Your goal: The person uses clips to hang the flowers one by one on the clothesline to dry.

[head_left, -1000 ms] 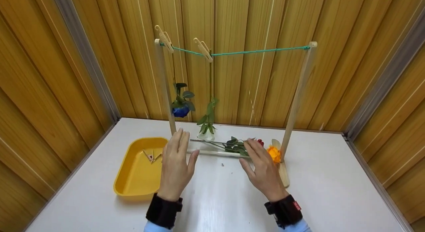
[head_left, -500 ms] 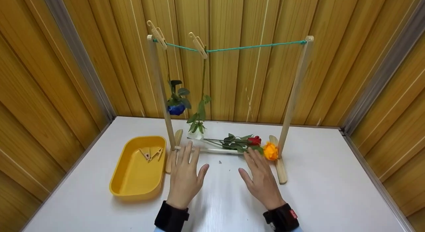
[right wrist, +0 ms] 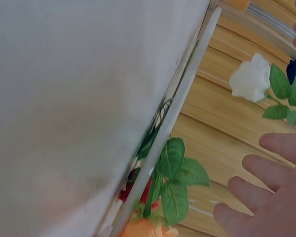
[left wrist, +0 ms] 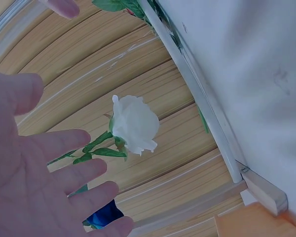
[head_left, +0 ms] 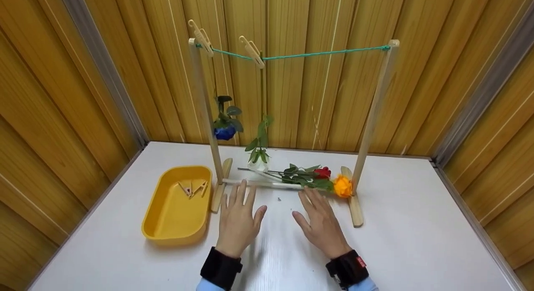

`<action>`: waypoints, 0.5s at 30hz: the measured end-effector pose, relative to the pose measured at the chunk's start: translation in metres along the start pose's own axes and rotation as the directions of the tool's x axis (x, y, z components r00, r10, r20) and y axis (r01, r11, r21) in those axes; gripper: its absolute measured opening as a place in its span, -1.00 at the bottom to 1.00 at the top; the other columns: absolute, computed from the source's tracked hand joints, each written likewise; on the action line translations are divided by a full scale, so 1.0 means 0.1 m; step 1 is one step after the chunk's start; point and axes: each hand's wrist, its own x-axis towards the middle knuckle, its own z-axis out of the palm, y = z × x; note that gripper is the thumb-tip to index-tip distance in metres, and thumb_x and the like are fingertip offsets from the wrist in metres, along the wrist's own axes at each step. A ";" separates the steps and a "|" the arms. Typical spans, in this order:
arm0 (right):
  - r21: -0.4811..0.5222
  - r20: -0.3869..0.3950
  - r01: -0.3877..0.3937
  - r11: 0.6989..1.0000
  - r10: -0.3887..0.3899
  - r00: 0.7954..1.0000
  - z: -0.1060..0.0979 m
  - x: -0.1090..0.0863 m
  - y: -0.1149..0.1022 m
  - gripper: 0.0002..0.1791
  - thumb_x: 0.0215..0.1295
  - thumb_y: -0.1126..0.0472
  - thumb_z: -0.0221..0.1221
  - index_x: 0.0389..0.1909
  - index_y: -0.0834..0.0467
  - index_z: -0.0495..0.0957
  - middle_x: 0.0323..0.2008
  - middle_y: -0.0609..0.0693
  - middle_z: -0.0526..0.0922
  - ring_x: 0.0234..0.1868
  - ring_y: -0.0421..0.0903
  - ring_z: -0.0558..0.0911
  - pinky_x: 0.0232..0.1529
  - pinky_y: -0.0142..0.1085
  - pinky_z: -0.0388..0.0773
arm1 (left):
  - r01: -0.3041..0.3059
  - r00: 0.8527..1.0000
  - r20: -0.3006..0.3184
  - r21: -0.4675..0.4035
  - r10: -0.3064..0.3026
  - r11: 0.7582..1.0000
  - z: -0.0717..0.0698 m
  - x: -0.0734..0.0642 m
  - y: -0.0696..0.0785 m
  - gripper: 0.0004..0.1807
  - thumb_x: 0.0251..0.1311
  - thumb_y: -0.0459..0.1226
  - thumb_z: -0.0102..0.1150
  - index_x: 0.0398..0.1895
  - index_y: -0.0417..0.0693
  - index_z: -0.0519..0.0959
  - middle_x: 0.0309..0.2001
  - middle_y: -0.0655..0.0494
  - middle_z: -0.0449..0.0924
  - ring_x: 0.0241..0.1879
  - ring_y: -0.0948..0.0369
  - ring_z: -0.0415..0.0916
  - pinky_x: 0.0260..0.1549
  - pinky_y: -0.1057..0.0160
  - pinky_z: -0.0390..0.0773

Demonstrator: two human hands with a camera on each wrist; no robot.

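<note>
My left hand (head_left: 238, 224) is held palm down with fingers spread, in front of the rack's low crossbar (head_left: 275, 185); nothing is in it. Likewise empty, my right hand (head_left: 322, 225) has its fingers straight, nearest the roses lying behind it. A red rose (head_left: 322, 172) and an orange rose (head_left: 343, 186) lie by the crossbar, stems toward the left. From the green cord (head_left: 317, 54), clothespins hold a blue rose (head_left: 225, 131) and a white rose (head_left: 258, 161) upside down. In the left wrist view the white rose (left wrist: 134, 124) shows beyond my spread fingers.
A yellow tray (head_left: 151, 224) with several clothespins (head_left: 190, 191) stands on the left. The wooden rack's right post (head_left: 373, 116) and left post (head_left: 204, 103) rise from feet on the white table (head_left: 417, 224). Wood-patterned panels close off the back and sides.
Both hands have come down and back toward the front of the table, with the left also moving right. The head view has shifted slightly. The roses and tray stay in place.
</note>
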 end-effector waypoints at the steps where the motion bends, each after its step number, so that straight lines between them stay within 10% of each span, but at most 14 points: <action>1: 0.005 0.005 0.004 1.000 -0.004 1.000 0.02 0.01 -0.01 -0.36 0.49 0.01 0.20 0.41 0.35 0.42 0.46 0.31 0.36 0.49 0.32 0.31 0.48 0.25 0.17 | 0.005 1.000 0.004 0.006 -0.005 1.000 0.01 0.00 -0.01 -0.36 0.43 0.00 0.18 0.43 -0.18 0.46 0.44 -0.26 0.38 0.44 -0.20 0.30 0.39 -0.33 0.23; 15: 0.180 0.149 0.125 0.976 -0.153 0.977 0.24 0.27 -0.19 -0.41 0.57 0.04 0.12 0.41 0.36 0.41 0.44 0.31 0.39 0.44 0.24 0.40 0.38 0.12 0.38 | 0.049 0.997 0.068 -0.050 -0.045 0.998 -0.15 0.04 -0.28 -0.52 0.43 -0.20 0.23 0.21 -0.44 0.54 0.23 -0.46 0.51 0.24 -0.29 0.49 0.23 -0.24 0.48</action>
